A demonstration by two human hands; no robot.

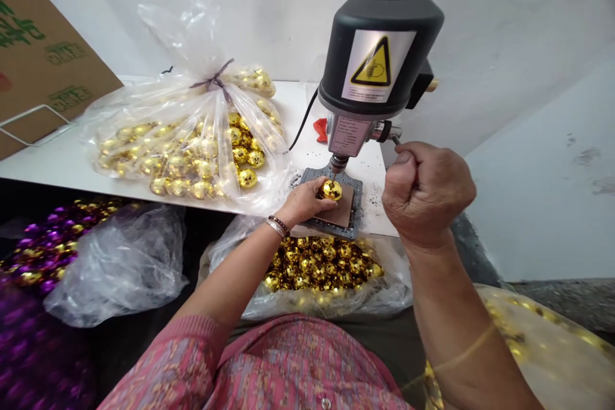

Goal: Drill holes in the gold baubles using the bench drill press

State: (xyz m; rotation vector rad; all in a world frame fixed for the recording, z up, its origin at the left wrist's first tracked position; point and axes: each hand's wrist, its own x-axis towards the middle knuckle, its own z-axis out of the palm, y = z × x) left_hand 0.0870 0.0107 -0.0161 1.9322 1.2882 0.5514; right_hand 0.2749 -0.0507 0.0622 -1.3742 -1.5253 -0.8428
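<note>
A shiny gold faceted ball (331,190) sits on a brown pad (342,214) atop the dark base of a small drill press (382,57). My left hand (307,200) pinches the ball from the left side, thumb in front and fingers behind. Right above it, the thin drill bit (335,175) reaches down to the ball's top; whether it has entered cannot be made out. My right hand (427,192) is closed in a fist around the feed lever (396,139) at the press's right side. Dark specks of debris lie around the base.
A tied clear bag (192,141) of gold balls stands on the white table (29,170). An open bag of gold balls (317,266) rests below the front edge. Purple and gold balls (52,243) lie lower left, beside crumpled plastic (120,269). A cardboard box (52,57) leans at left.
</note>
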